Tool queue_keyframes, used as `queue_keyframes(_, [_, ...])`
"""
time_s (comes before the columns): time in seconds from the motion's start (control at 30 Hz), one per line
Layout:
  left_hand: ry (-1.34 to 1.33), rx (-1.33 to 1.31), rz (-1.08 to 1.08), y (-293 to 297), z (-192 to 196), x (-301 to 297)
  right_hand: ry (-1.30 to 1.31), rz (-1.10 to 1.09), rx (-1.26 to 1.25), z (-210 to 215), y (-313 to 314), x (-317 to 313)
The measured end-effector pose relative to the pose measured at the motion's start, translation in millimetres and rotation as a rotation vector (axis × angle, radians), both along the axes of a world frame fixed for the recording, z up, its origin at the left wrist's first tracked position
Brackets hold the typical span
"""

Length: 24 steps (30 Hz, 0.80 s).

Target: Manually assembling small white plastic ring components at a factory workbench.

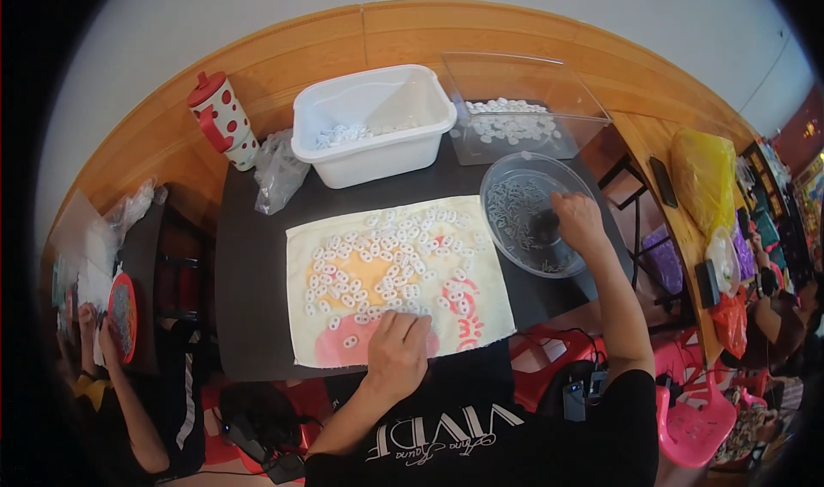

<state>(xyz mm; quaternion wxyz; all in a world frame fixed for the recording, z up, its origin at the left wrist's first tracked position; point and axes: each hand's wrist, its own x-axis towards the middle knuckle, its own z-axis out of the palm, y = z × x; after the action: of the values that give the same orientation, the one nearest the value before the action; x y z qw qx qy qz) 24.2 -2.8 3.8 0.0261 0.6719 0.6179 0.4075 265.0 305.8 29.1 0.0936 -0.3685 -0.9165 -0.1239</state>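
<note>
Head view looks straight down on a dark table (257, 255) with a pale cloth (395, 332) laid across it. Scattered over the cloth are loads of small white rings (378, 264), mostly bunched in the upper half.

Left hand (397, 350) sits at the cloth's 6 o'clock edge, palm down, fingers curled onto a few rings. Whether it's actually pinching one I can't tell, the fingertips hide it. Right hand (577, 221) is off at 3 o'clock from the cloth, reaching into a clear round bowl (502, 178), fingers bent down into the small pieces lying there (greyish bits, too small to make out). Can't tell if it's gripping any either.

Behind the cloth at 12 o'clock there's a white tub (360, 157) with a thin layer of white pieces, and just to its right a clear tray (584, 109) with more of them spread over the bottom. Red dotted cup (225, 118) and a crumpled plastic bag (276, 174) sit at about 10 o'clock.

Progress-wise I'd call it midway: the tub and tray both hold some pieces, but the cloth has a big pile to work through and the bowl is far from bare.

Another person's hands (94, 337) are busy at a separate spot at far 9 o'clock.
</note>
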Motion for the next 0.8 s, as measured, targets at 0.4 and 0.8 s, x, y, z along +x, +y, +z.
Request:
queue_keyframes(0.4, [-0.134,0.039,-0.002,-1.7,1.7,-2.8,0.433,0.294,-0.503,19.4,-30.9,-17.8])
queue_keyframes(0.8, [-0.075,0.023,-0.021,2.6,-1.3,4.8,0.447,0.211,-0.571,12.2,-38.8,-24.6])
